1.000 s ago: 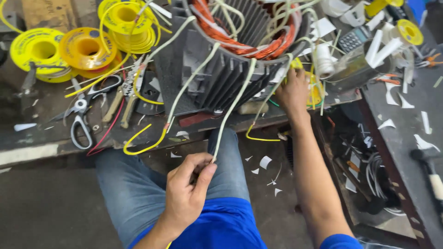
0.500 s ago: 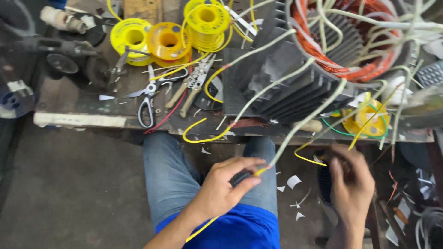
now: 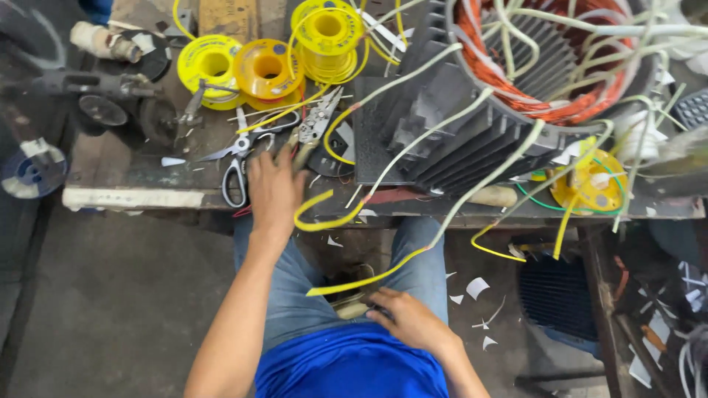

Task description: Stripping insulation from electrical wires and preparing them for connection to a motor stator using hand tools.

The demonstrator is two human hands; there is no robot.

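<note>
Head view: the left hand [image 3: 274, 186] lies flat, fingers spread, on the front edge of the tabletop [image 3: 133, 193], its fingertips at the handles of the pliers [image 3: 313, 129] and just right of the scissors [image 3: 237, 158]. It grips nothing; the palm hides whatever is beneath it. The pliers run from lower left to upper right, nose toward the yellow spools. The scissors lie with their white loops toward the person and blades pointing away to the upper right. A yellow-sleeved wire [image 3: 369, 278] slants from lower left to upper right, hanging from the grey finned motor housing [image 3: 457, 133] down to the lap. The right hand [image 3: 409, 320] rests on the blue shirt [image 3: 354, 365] at the lap, fingers loosely curled; whether it pinches anything cannot be told. The copper windings [image 3: 516, 81] are cut off by the top edge. The yellow spools [image 3: 214, 63] stand behind the tools. Left-side objects are blurred.
</note>
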